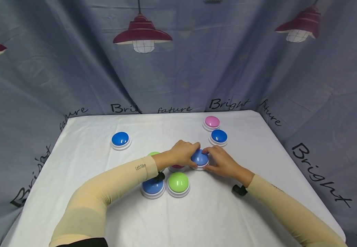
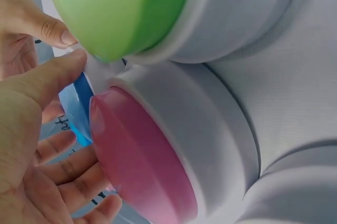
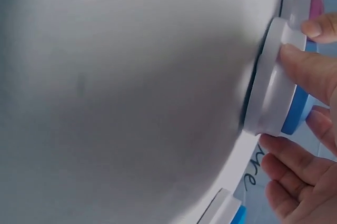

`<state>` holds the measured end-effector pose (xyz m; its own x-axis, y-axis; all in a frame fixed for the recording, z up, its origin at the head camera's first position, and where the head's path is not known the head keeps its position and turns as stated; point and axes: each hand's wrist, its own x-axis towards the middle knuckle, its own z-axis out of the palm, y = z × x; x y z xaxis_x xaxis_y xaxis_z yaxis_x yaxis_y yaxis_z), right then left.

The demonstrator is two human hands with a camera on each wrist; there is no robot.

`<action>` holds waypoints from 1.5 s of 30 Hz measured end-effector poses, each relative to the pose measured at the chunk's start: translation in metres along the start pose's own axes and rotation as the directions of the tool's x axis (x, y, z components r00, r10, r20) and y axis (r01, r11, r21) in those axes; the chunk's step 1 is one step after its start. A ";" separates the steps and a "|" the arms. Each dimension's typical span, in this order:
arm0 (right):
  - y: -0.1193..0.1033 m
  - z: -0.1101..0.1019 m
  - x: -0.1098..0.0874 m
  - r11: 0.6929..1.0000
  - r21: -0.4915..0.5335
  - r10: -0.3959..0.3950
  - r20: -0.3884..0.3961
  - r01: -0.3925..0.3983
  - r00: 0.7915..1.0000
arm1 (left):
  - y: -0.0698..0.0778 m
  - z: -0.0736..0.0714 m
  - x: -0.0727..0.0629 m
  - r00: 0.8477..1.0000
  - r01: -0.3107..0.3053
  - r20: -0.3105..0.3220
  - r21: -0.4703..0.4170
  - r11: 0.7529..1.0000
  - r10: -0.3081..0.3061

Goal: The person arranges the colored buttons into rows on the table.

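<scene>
Between both hands a push button with a blue dome (image 1: pixel 199 158) and round white base (image 3: pixel 271 81) sits on the white tablecloth. My left hand (image 1: pixel 184 152) holds its left side, thumb at the near edge and fingers at the far edge. From the right, my right hand (image 1: pixel 221 163) grips it, with the thumb on the white base in the right wrist view. A pink-red button (image 2: pixel 142 155) lies beneath the left wrist, mostly hidden in the head view. Nearer stand a green button (image 1: pixel 178 182) and another blue button (image 1: pixel 152 186), partly behind the left arm.
Behind the left forearm shows the top of a second green button (image 1: pixel 153 154). Another blue button (image 1: pixel 120 139) stands at the back left. At the back right are a pink button (image 1: pixel 212 121) and a blue one (image 1: pixel 219 136). Grey curtains (image 1: pixel 197 68) surround the table.
</scene>
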<state>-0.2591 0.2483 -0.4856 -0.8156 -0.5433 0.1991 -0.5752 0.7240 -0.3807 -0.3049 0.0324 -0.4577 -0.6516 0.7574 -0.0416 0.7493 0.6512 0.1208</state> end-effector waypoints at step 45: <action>-0.016 -0.033 0.104 0.999 0.033 -0.003 0.356 -0.010 0.935 | -0.098 -0.038 -0.052 0.969 0.244 0.096 -0.245 0.938 -0.227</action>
<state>-0.3370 0.1939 -0.4290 -0.7384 -0.6608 -0.1342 -0.5650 0.7150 -0.4119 -0.3495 -0.0726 -0.4295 -0.7902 0.5908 -0.1628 0.5148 0.7841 0.3466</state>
